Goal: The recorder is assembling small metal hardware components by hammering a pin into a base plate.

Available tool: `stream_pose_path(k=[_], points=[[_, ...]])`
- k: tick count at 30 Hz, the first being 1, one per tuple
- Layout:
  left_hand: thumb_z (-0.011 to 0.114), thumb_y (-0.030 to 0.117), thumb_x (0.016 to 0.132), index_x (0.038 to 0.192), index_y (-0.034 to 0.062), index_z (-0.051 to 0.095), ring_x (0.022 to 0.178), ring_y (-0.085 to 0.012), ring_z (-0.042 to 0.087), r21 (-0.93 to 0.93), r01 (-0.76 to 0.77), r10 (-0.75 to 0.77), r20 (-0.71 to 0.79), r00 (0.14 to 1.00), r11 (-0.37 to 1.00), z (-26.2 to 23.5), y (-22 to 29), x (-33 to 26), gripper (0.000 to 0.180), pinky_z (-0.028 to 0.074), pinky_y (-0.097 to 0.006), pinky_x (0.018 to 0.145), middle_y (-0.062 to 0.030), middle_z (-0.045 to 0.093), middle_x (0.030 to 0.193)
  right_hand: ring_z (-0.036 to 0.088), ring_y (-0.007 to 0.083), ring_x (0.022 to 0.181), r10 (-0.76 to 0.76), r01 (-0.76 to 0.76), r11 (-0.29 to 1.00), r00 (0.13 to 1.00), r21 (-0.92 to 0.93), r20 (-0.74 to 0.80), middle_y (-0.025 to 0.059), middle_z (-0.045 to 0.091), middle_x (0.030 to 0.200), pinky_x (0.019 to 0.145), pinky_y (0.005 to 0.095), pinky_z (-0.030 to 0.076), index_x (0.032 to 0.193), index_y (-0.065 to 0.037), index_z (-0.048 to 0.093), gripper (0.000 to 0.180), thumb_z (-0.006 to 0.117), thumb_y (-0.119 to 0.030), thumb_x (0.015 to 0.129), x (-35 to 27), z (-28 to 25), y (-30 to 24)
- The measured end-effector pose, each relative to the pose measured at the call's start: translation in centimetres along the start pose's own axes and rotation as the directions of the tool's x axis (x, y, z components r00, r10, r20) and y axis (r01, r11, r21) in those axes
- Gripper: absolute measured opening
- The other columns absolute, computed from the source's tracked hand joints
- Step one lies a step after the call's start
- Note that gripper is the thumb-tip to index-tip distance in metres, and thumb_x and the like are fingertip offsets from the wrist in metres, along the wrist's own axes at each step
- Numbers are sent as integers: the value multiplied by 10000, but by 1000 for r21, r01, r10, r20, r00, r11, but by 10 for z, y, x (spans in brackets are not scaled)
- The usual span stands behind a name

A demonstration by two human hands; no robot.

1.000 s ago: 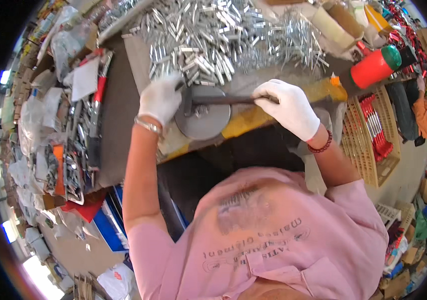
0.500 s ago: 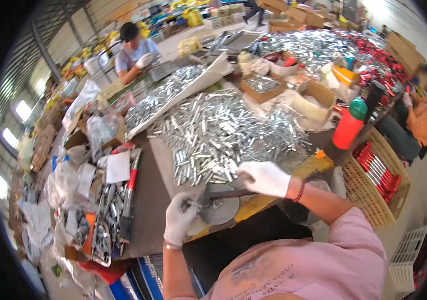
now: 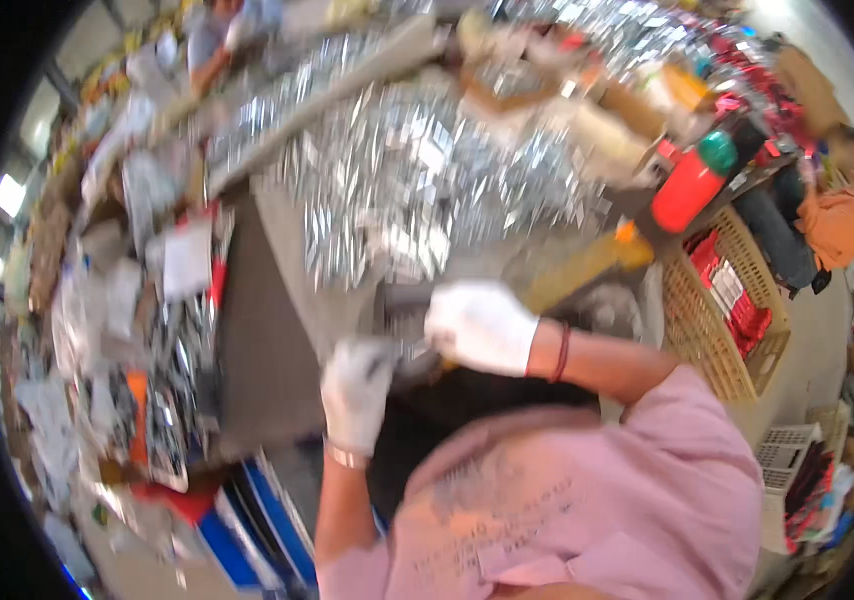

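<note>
Both my hands wear white gloves and meet at the near edge of the worktable. My left hand [image 3: 355,392] is closed, its fingertips pinched round something small that motion blur hides. Just right of it, my right hand [image 3: 482,325] is curled closed, its fingers pointing toward the left one; what they hold cannot be made out. A dark bar-shaped tool [image 3: 405,296] shows beside the right hand's fingers, partly covered by it. Beyond the hands spreads a heap of shiny metal strips [image 3: 377,190].
At right stand a red bottle with a green cap [image 3: 687,185] and a beige plastic crate [image 3: 692,335] holding red-handled items. Plastic bags and metal parts [image 3: 172,370] crowd the left side. A co-worker in orange [image 3: 837,225] sits at right; another person [image 3: 212,50] is far left.
The view has tilted down and blurred. My right hand has come back from the edge of the metal heap to beside my left hand, which stays pinched.
</note>
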State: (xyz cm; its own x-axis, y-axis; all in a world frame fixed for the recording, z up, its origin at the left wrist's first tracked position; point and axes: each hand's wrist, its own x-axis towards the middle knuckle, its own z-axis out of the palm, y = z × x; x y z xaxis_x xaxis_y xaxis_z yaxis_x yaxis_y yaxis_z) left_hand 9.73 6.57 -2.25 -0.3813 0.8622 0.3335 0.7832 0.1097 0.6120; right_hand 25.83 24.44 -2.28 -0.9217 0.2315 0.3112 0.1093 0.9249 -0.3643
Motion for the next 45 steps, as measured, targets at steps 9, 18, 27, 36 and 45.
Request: stream_pose_path(k=[9, 18, 27, 36, 45], points=[[805, 87, 814, 914, 82, 782, 840, -293, 663, -110, 75, -87, -107, 990, 991, 11, -10, -5, 102, 529, -395, 747, -95, 662, 876, 649, 257, 862, -33, 29, 999, 996, -46, -85, 35, 610, 858, 757, 387, 559, 831, -142, 697, 36, 727, -126, 820, -4, 15, 5], [820, 41, 791, 931, 66, 783, 830, -296, 670, -132, 49, -60, -80, 995, 990, 10, -12, -12, 146, 534, -391, 735, -107, 668, 882, 641, 247, 873, -106, 99, 990, 992, -96, -63, 26, 615, 878, 768, 377, 549, 859, -141, 705, 40, 732, -128, 833, -10, 20, 11], [818, 11, 779, 925, 58, 784, 831, -298, 676, -140, 63, -71, -53, 996, 988, 13, -12, -9, 157, 533, -381, 736, -116, 679, 890, 634, 262, 872, -105, 104, 994, 993, -14, -51, 31, 600, 862, 766, 392, 541, 851, -152, 705, 42, 741, -151, 830, -5, 24, 17], [824, -33, 762, 902, 37, 765, 806, -288, 676, -97, 29, -34, -44, 998, 995, 7, -6, -10, 168, 524, -365, 717, -118, 677, 865, 691, 269, 893, 33, -46, 993, 992, -105, -119, 43, 682, 890, 776, 370, 569, 905, -143, 760, 85, 783, -172, 829, -4, -4, 29], [828, -43, 752, 905, 42, 763, 794, -287, 667, -159, 24, -36, -70, 997, 987, 10, -6, -11, 187, 522, -368, 707, -110, 670, 859, 679, 223, 833, 45, -122, 898, 981, -422, -188, 4, 637, 842, 724, 365, 567, 833, -157, 715, 29, 738, -154, 851, 3, -4, 116]])
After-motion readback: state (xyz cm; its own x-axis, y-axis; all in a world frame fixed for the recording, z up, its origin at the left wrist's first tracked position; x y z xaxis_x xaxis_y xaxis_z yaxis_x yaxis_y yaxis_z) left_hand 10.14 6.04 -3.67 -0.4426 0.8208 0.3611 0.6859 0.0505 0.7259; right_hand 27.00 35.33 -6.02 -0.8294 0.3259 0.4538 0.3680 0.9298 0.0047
